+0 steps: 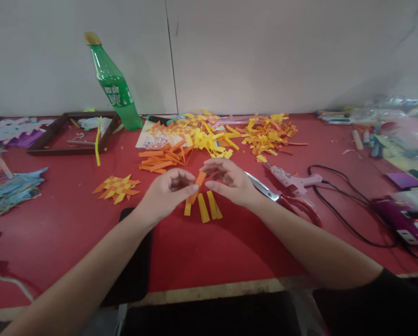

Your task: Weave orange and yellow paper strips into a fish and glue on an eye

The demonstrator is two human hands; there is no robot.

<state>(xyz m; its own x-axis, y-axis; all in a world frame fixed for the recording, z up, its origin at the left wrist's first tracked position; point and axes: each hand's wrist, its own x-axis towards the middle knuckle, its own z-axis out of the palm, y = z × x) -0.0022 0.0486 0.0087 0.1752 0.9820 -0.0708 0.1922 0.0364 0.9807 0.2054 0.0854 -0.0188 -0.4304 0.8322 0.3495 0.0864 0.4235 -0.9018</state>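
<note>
- Nearest my head camera, a black sleeve (377,303) fills the lower right corner, and my bare forearms (89,261) reach in over the red table (230,261).
- A black tablet (133,266) lies at the table's near edge, partly under my left forearm.
- My left hand (170,190) has an orange strip (201,178) pinched at the thumb tip; the strip is tilted, mid-table, between my two hands.
- My right hand (232,183) is loosely curled beside it, thumb and fingers apart; I can't tell whether a fingertip touches the strip.
- Just below my hands I see yellow strips (203,208) side by side.
- To the left of my left hand lies a woven piece (116,188), orange and yellow.
- Just right of my right hand, scissors (263,186) with red handles lie near a pink glue gun (296,181) and its black cable (345,226).
- Beyond my hands sit an orange pile (161,160), a yellow pile (212,141) and a mixed pile (268,135).
- Farther back on the left, a green bottle (116,88) stands at the corner of a brown frame (60,151).
</note>
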